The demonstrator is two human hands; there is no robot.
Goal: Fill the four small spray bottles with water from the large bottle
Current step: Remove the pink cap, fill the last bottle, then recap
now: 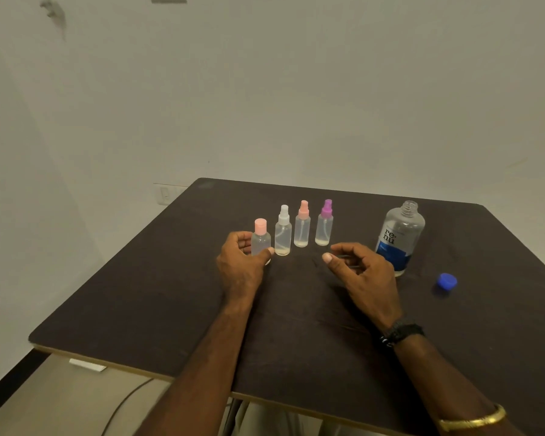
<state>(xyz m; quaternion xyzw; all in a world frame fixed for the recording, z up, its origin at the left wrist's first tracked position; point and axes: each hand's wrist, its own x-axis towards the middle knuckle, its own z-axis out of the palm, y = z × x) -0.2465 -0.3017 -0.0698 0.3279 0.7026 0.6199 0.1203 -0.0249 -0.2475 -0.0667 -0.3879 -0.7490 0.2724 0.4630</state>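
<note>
Wore a gold bangle (472, 421) low on the right forearm and, further along at the wrist, a black watch (401, 333). Could make out a dark cable (123, 404) on the floor below the near edge of the dark brown table (170, 294). Had both bare forearms stretched out over that tabletop. Held nothing in the right hand (362, 269): hovered it just above the surface, fingers loosely curled, thumb pointing left. Gripped the pink-capped small bottle (261, 239) in the left hand (243, 262), thumb across its lower front, fingers curled round its far side; could not tell whether its base touched the table. Saw a blue cap (446, 281) lying alone to the right of the right hand, well apart from the small bottles. Found the large bottle (398, 237) just beyond the right hand's knuckles: upright, uncapped, clear, lettered "re-nu" above a blue band, its lower left side hidden by the hand. Counted three more small bottles in a row slanting away to the right of the held one: the white spray bottle (283, 236) just beside it, then the pink spray bottle (302, 229), then the purple spray bottle (324, 228), all upright with spray heads on and only a thin layer of liquid at the bottom. Noticed, furthest off, a wall socket (164, 194) on the pale wall past the table's far left corner.
</note>
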